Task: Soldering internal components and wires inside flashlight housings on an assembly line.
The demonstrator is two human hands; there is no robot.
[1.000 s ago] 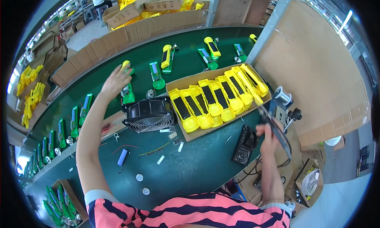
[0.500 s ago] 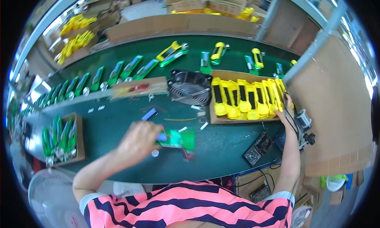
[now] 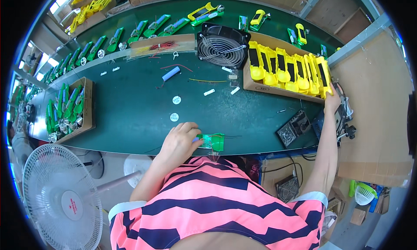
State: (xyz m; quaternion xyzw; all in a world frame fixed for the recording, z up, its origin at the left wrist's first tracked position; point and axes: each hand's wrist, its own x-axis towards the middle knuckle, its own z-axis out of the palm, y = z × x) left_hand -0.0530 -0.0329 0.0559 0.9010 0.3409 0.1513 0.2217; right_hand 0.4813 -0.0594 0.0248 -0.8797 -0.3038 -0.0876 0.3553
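Far left of the frame, a white standing fan [image 3: 63, 198] sits low, and above it a cardboard box of green parts [image 3: 69, 109] rests on the dark green table [image 3: 130, 102]. Just left of centre, near the table's lower edge, the left hand [image 3: 178, 141] is closed around a green torch half [image 3: 212, 141], fingers curled over its left end. Upper centre, a black fan [image 3: 222, 45]. Right of that, a box of yellow casings [image 3: 286, 72]. At the box's right corner, the right hand [image 3: 332, 103] touches the outermost yellow casing [image 3: 325, 78]; its grip cannot be told.
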